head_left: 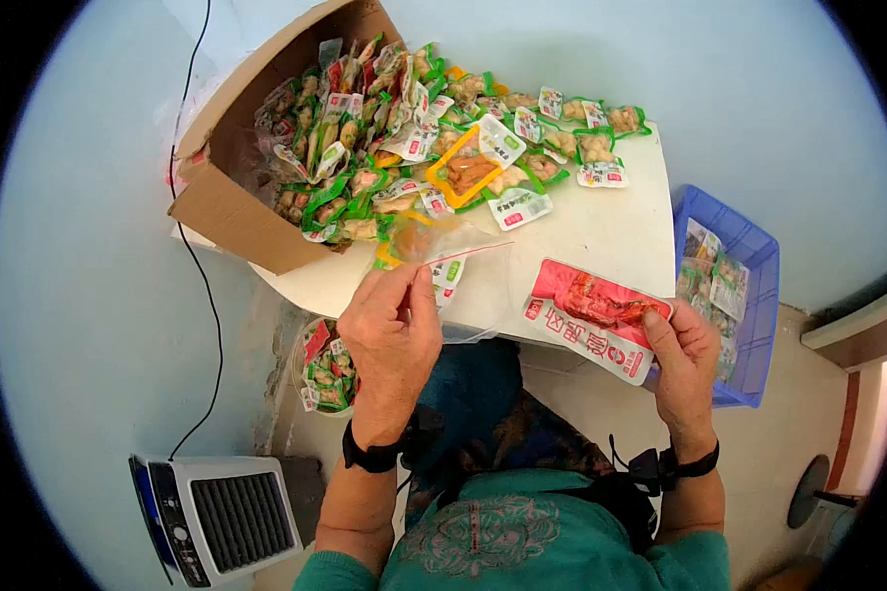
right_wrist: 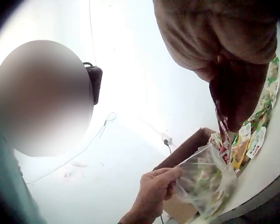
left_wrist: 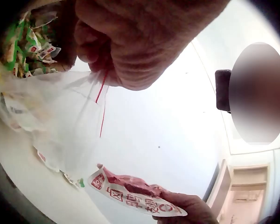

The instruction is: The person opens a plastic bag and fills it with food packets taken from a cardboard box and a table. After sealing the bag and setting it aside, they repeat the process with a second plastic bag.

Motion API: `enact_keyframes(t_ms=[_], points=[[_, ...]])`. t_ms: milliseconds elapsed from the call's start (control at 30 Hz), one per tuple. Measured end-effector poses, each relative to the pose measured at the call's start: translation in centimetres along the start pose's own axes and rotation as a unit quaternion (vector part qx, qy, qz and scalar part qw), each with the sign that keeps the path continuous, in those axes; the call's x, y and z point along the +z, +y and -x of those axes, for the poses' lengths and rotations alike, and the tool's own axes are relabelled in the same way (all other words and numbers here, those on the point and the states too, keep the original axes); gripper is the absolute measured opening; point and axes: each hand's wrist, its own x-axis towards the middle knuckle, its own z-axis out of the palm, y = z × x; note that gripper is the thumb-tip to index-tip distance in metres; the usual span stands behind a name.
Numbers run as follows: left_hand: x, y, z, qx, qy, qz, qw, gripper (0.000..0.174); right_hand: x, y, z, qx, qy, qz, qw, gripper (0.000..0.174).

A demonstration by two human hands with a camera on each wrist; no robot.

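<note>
My left hand (head_left: pixel 392 330) pinches the top edge of a clear zip bag (head_left: pixel 478 281) with a red seal line, and the bag hangs over the table's front edge. In the left wrist view the bag (left_wrist: pixel 60 116) looks thin and see-through. On the right, my right hand (head_left: pixel 685 364) grips one end of a red and white snack pouch (head_left: pixel 596 317), thumb on its printed front. The pouch is held flat, to the right of the bag and apart from it. Behind both hands, a heap of small green-edged snack packets (head_left: pixel 365 187) covers the white table (head_left: pixel 611 222).
A cardboard box (head_left: pixel 241 217) lies tipped on the table, packets spilling from it. To the right stands a blue plastic basket (head_left: pixel 759 315) holding packets. Below the table at left is a tub of packets (head_left: pixel 327 369). An air cooler (head_left: pixel 237 522) stands lower left, its black cord (head_left: pixel 207 276) running up the wall.
</note>
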Motion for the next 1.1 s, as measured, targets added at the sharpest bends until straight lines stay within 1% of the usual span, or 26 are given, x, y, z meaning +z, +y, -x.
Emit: enact_keyframes(t_ms=[133, 233, 267, 367, 400, 500, 533, 633, 700, 733, 767, 800, 900, 933, 1033, 1100], points=[[0.0, 0.9, -0.4, -0.01, -0.005, -0.002, 1.0, 0.005, 0.2, -1.0, 0.7, 0.027, -0.019, -0.047, 0.998, 0.018], [0.0, 1.3, -0.1, -0.001, -0.012, -0.015, 1.0, 0.006, 1.5, -1.5, 1.5, 0.029, -0.043, -0.086, 0.995, 0.018], [0.0, 1.4, 0.0, 0.003, -0.012, -0.019, 1.0, 0.006, 1.8, -1.6, 1.6, 0.016, -0.057, -0.093, 0.994, 0.02], [0.0, 1.4, 0.4, 0.014, -0.012, -0.039, 0.999, 0.008, 3.6, -1.9, 1.4, 0.047, -0.084, -0.118, 0.988, 0.02], [0.0, 1.4, 0.6, 0.008, -0.015, -0.035, 0.999, 0.009, 4.0, -1.7, 1.2, 0.051, -0.105, -0.094, 0.989, 0.022], [0.0, 1.3, 1.3, -0.001, -0.018, -0.031, 0.999, 0.011, 6.5, -0.6, 0.5, 0.064, -0.129, -0.099, 0.985, 0.024], [0.0, 1.3, 1.5, 0.003, -0.019, -0.035, 0.999, 0.012, 7.0, -0.4, 0.5, 0.116, -0.144, -0.1, 0.978, 0.026], [0.0, 1.4, 1.8, 0.025, -0.023, -0.02, 0.999, 0.012, 9.4, 1.2, -0.1, 0.088, -0.164, -0.129, 0.974, 0.026], [0.4, 1.3, 2.3, 0.039, -0.015, -0.007, 0.999, 0.013, 10.4, 1.7, -0.6, 0.091, -0.186, -0.123, 0.97, 0.026], [0.3, 1.5, 2.6, 0.02, -0.036, -0.009, 0.999, 0.012, 10.9, 2.7, -0.8, 0.089, -0.199, -0.115, 0.969, 0.025], [0.3, 1.6, 2.8, 0.023, -0.036, -0.009, 0.999, 0.012, 11.3, 3.6, -1.2, 0.087, -0.21, -0.105, 0.968, 0.025], [0.4, 1.7, 2.9, 0.027, -0.038, -0.008, 0.999, 0.012, 12.3, 4.1, -1.5, 0.072, -0.223, -0.171, 0.957, 0.022], [0.6, 1.8, 3.1, 0.03, -0.033, 0.006, 0.999, 0.014, 13.4, 5.3, -2.8, 0.063, -0.253, -0.103, 0.96, 0.021], [0.6, 1.8, 3.2, 0.03, -0.032, 0.011, 0.999, 0.016, 13.8, 4.8, -3.2, 0.058, -0.276, -0.096, 0.955, 0.021], [0.5, 1.6, 3.7, 0.031, -0.038, 0.028, 0.998, 0.018, 14.6, 4.5, -3.5, 0.067, -0.279, -0.072, 0.955, 0.018], [0.9, 1.5, 3.9, 0.032, -0.033, 0.039, 0.998, 0.018, 15.1, 4.3, -3.9, 0.053, -0.302, -0.032, 0.951, 0.015]])
